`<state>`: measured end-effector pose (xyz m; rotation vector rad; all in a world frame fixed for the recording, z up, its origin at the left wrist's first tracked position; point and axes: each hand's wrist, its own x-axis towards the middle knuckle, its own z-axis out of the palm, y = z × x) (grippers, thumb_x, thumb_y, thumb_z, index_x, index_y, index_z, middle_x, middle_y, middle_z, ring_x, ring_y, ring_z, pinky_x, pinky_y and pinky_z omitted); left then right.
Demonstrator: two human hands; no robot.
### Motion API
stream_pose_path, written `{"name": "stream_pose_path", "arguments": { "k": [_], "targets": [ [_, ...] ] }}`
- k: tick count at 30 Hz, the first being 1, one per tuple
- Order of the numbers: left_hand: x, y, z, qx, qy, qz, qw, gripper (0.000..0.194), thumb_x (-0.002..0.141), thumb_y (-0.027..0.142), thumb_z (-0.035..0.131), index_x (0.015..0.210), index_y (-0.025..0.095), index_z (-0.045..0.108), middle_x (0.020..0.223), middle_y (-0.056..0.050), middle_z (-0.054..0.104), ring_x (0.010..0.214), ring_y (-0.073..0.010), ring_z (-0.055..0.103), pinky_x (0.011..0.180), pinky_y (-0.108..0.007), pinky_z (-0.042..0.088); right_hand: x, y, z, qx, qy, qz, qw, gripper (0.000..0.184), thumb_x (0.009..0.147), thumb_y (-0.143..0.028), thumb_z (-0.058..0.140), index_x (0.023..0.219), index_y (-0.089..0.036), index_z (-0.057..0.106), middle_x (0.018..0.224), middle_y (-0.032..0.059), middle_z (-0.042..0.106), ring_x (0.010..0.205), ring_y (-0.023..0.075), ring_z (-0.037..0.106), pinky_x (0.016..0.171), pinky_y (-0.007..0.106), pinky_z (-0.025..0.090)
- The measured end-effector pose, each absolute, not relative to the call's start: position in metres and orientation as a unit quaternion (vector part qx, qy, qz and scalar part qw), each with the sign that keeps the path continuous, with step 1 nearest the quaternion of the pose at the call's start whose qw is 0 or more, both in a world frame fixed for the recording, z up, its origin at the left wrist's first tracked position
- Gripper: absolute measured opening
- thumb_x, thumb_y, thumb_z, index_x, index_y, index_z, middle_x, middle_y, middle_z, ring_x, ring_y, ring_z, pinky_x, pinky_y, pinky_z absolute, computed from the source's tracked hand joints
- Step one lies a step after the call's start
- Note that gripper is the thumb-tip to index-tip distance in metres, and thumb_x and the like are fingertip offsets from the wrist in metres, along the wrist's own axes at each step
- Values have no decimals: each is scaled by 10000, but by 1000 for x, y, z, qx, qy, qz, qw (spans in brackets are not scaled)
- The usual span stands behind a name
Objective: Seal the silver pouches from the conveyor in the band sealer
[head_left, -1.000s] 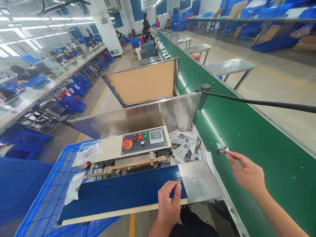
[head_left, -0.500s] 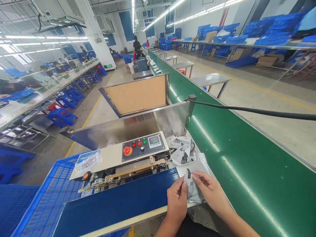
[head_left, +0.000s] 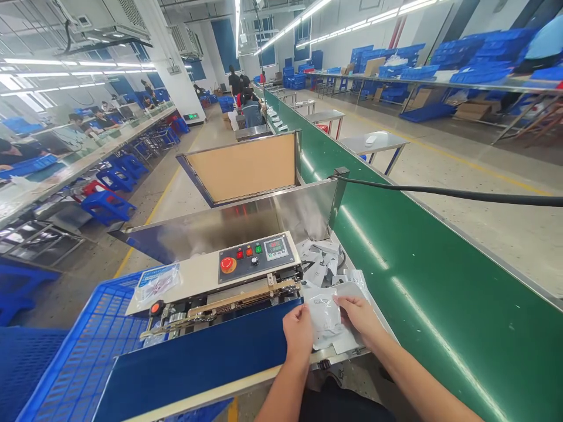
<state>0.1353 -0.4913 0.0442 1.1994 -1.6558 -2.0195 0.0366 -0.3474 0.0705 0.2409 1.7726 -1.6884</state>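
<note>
A: Layout?

B: Sealer [head_left: 259, 264] is the landmark. Green conveyor [head_left: 422, 264] runs along its right side; blue crate [head_left: 83, 334] sits under and left of it. Steel guard [head_left: 220, 228] stands behind it.

A: Near the hands?

B: Blue belt [head_left: 197, 357] along the sealer's front. Loose sachets [head_left: 319, 261] lie heaped behind the sealer's right end. Clear bag [head_left: 156, 284] lies on the sealer's top, far left.

A: Where's the item?

B: Clear pouch [head_left: 325, 316], held just off the right end of the blue belt, with a white insert visible inside. Long axis runs roughly diagonal, upper left to lower right, tilted slightly toward the sealer.

A: Grips?

B: Left grip [head_left: 299, 334] is nearer the belt, pinching the pouch's near edge. Right grip [head_left: 358, 316] pinches the far side, fingers pressed together on top. Exact finger contact is partly hidden. Both forearms come in from the bottom edge, elbows low, wrists bent inward.
</note>
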Motion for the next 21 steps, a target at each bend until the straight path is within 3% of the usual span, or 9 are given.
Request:
{"name": "stream_pose_path", "arguments": {
  "k": [6,10,15,18,21],
  "targets": [
    [128,-510,50,451,-464,-743,169,558,601,621,936,755,95,828,727,-110,765,633,-200,656,582,-277,486,21,-382,60,111,648,-661,362,314,727,-430,872,632,-209,670,607,7,662,558,142,589,580,267,531],
    [137,-526,50,472,-433,-744,192,549,582,594,957,763,95,818,746,-118,774,621,-201,674,566,-281,502,25,-411,54,84,651,-651,381,334,798,-419,852,622,-207,662,612,18,678,545,132,591,558,251,539],
    [159,-549,45,486,-410,-737,230,581,590,585,960,882,100,831,828,-125,806,713,-243,744,647,-324,577,20,-414,59,28,648,-631,425,306,815,-444,866,782,-158,761,853,105,792,725,172,729,690,275,622],
    [180,-565,45,517,-404,-711,251,541,656,549,946,950,109,832,892,-125,821,808,-279,775,712,-364,609,-20,-376,57,30,718,-602,347,332,852,-490,798,890,-161,794,963,133,811,755,199,738,628,281,589],
    [207,-573,50,568,-431,-618,332,465,779,496,891,1082,149,828,1065,-135,831,1032,-319,786,903,-418,627,-76,-324,39,83,849,-489,182,342,871,-475,716,975,-165,815,993,150,819,823,250,748,636,310,552]
  ]
}}
